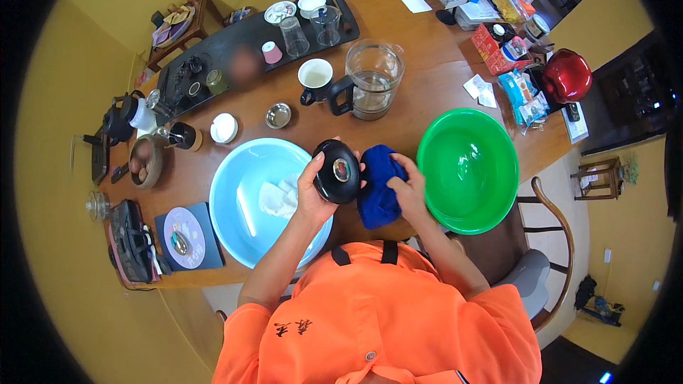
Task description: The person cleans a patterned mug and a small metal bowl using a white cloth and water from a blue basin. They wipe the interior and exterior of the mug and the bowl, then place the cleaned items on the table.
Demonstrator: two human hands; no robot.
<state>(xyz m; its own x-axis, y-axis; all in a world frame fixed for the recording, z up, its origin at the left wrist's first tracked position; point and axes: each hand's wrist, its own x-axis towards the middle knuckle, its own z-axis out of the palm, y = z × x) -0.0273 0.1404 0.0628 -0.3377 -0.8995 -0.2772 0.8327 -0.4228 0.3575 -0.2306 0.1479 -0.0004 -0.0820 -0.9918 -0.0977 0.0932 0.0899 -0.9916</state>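
Where basin rims leave a gap, the left grip clasps a round black object, the right grip blue cloth.

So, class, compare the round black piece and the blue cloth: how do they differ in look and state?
The round black piece is glossy and looks rigid, while the blue cloth is matt, soft-looking and creased. The round black piece has a reddish round spot near its middle; the blue cloth looks plain. The left hand holds the round black piece, the right hand the blue cloth. Both are held, close together.
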